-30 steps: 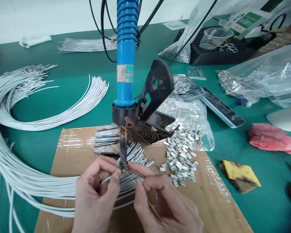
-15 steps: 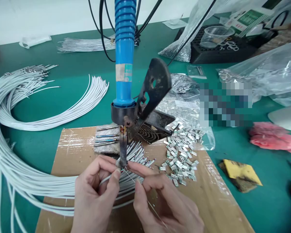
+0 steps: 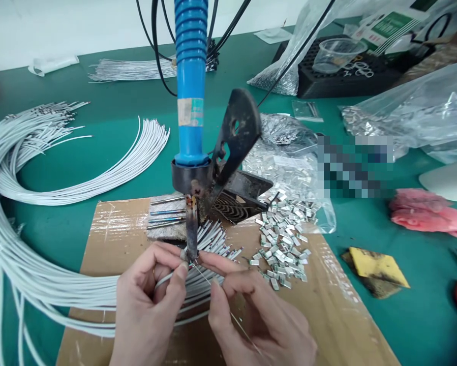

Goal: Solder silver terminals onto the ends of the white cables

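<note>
A blue-handled soldering iron (image 3: 190, 101) stands in a black metal stand (image 3: 234, 152), its tip (image 3: 191, 234) pointing down. My left hand (image 3: 152, 310) pinches the end of a white wire (image 3: 167, 277) just under the tip. My right hand (image 3: 259, 320) is closed on a thin solder wire (image 3: 205, 277) and feeds it up to the same spot. Both hands work over a taped cardboard sheet (image 3: 110, 239), where several finished wire ends (image 3: 213, 241) fan out behind the tip.
A big bundle of white wires (image 3: 30, 203) curves over the green table at left. Small metal terminals (image 3: 283, 244) lie heaped right of the stand, beside plastic bags (image 3: 411, 122). A yellow sponge (image 3: 376, 269), pink cloth (image 3: 426, 216) and black tray (image 3: 346, 76) lie to the right.
The view has shifted slightly. Both hands keep their pinch at the iron's tip with hardly any movement.
</note>
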